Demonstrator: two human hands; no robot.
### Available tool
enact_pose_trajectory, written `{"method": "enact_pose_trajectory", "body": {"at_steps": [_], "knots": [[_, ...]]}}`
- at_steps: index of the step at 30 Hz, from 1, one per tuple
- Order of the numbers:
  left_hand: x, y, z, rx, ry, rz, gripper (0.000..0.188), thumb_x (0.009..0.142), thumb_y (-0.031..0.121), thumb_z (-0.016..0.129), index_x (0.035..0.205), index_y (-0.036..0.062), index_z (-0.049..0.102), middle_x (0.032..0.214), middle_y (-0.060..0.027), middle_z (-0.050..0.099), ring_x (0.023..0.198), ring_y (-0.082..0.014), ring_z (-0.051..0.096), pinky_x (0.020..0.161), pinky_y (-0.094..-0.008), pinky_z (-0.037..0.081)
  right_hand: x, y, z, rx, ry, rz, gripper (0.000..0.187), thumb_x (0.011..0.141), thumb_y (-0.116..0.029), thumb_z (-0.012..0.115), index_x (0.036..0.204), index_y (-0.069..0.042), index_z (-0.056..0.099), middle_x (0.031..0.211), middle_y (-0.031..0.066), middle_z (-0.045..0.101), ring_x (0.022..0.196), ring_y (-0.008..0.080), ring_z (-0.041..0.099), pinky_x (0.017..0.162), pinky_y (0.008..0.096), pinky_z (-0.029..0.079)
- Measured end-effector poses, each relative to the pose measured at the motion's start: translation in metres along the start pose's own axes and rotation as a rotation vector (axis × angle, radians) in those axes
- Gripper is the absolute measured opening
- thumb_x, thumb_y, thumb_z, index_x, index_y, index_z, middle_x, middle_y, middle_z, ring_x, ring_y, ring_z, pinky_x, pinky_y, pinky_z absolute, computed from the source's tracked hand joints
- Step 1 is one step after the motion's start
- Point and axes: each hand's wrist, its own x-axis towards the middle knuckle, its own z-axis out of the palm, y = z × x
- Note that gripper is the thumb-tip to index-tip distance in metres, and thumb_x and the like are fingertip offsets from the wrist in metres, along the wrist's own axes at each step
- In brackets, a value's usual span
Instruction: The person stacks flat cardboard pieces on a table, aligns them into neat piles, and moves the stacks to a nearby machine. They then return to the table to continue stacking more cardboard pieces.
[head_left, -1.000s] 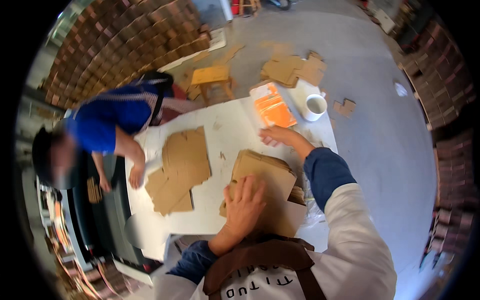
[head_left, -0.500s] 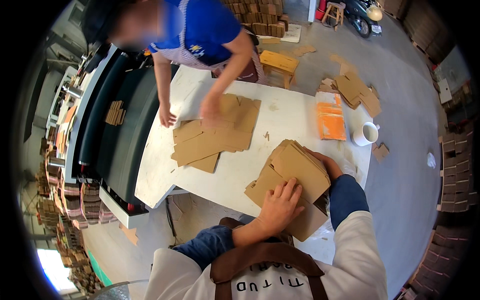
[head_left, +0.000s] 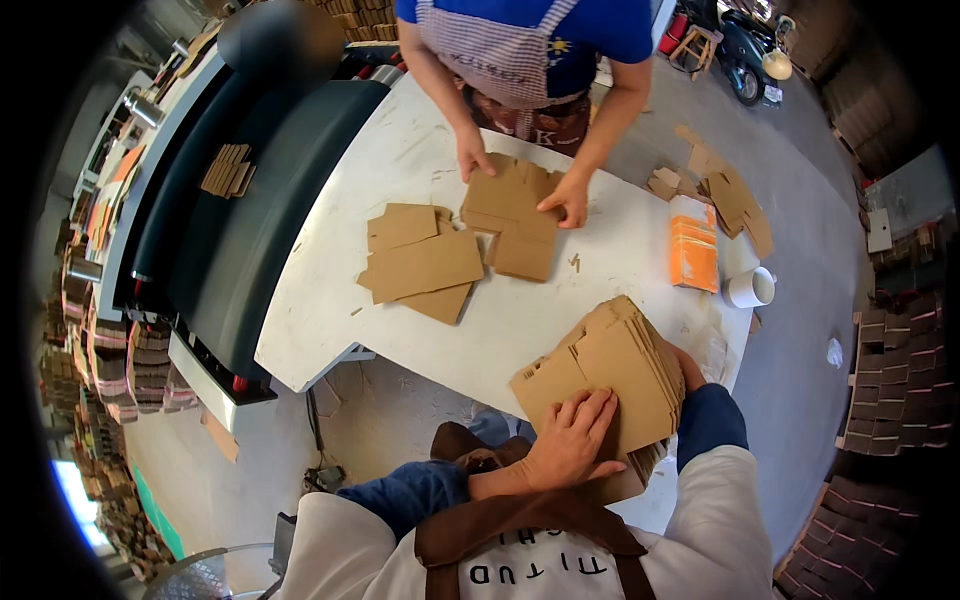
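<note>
A thick stack of brown cardboard blanks (head_left: 625,350) sits tilted at the near right part of the white table, its edges uneven. My left hand (head_left: 572,440) grips the stack's near edge, fingers together on the top sheet and thumb lower down at the edge. Around the right side of the stack, my right hand (head_left: 690,370) holds it; most of its fingers are hidden behind the cardboard. Another cardboard piece (head_left: 615,487) shows below the stack, close to my body.
Across the white table (head_left: 330,290), a co-worker's hands (head_left: 570,200) handle flat cardboard (head_left: 515,215); more loose blanks (head_left: 425,265) lie beside it. An orange-and-white block (head_left: 693,250) and a white mug (head_left: 750,288) stand at the right edge. A dark roller machine (head_left: 260,210) adjoins the left side.
The co-worker has straightened up and now holds part of the flat cardboard with both hands, apart from the rest. My left hand's fingers have drawn together on the stack.
</note>
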Motion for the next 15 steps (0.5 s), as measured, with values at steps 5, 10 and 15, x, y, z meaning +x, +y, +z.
{"method": "enact_pose_trajectory", "body": {"at_steps": [5, 10, 15], "knots": [[-0.022, -0.014, -0.008, -0.028, 0.086, -0.045, 0.092, 0.072, 0.06, 0.07, 0.133, -0.0037, 0.043, 0.143, -0.0234, 0.035, 0.123, -0.0383, 0.04, 0.098, -0.0479, 0.035, -0.029, 0.013, 0.022, -0.088, 0.045, -0.009, 0.041, 0.098, -0.03, 0.049, 0.129, -0.003, 0.055, 0.119, 0.0115, 0.064, 0.104, 0.0203, 0.064, 0.089, 0.0337, 0.052], [-0.029, -0.015, -0.018, -0.066, 0.078, 0.07, 0.094, 0.069, 0.055, 0.074, 0.133, -0.0037, 0.04, 0.145, -0.0255, 0.032, 0.123, -0.0413, 0.04, 0.1, -0.0504, 0.032, -0.06, 0.024, 0.038, -0.112, 0.14, -0.092, 0.043, 0.098, -0.031, 0.049, 0.13, -0.004, 0.054, 0.121, 0.0111, 0.063, 0.105, 0.0205, 0.064, 0.089, 0.0344, 0.053], [-0.03, -0.018, -0.003, -0.21, 0.133, 0.163, 0.104, 0.063, 0.04, 0.083, 0.142, -0.0033, 0.03, 0.149, -0.027, 0.027, 0.132, -0.0442, 0.034, 0.106, -0.0545, 0.03, -0.073, 0.017, 0.059, -0.046, 0.194, -0.23, 0.044, 0.098, -0.033, 0.049, 0.132, -0.004, 0.052, 0.122, 0.0106, 0.062, 0.106, 0.0208, 0.063, 0.09, 0.0351, 0.053]]}}
